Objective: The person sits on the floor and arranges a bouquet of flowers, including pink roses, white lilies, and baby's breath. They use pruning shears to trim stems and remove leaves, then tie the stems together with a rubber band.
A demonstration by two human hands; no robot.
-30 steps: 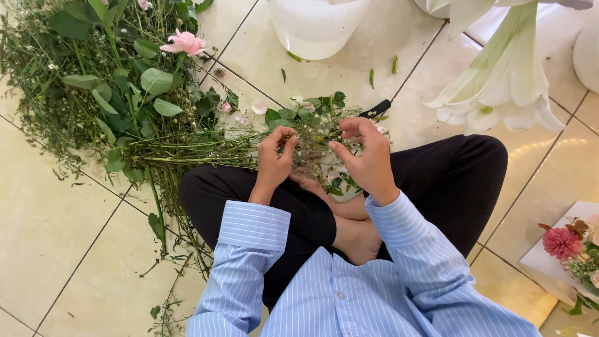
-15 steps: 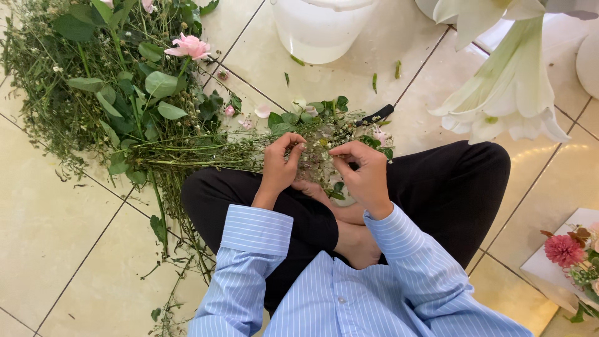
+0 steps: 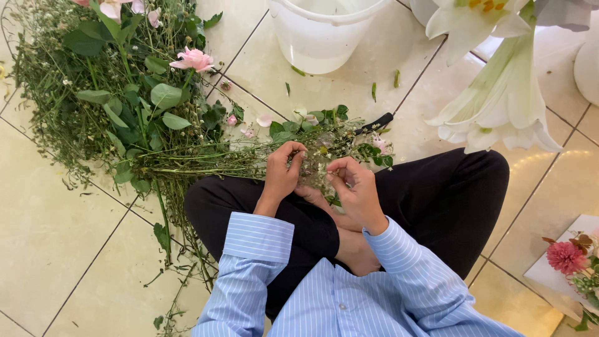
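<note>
"On the lap, what is there?"
"A bunch [image 3: 315, 163] of small flowers, between both hands."
"Who holds it?"
"The left hand [image 3: 282, 171] grips it. The right hand [image 3: 354, 187] pinches a sprig."

The white bucket [image 3: 321, 34] and the white lilies [image 3: 499, 93] get chopped off by the top edge, the pink bouquet [image 3: 574, 262] by the right one, and whatever's pinched between the left hand [image 3: 282, 171] and right hand [image 3: 352, 187] is probably tiny stems, mostly hidden.
</note>
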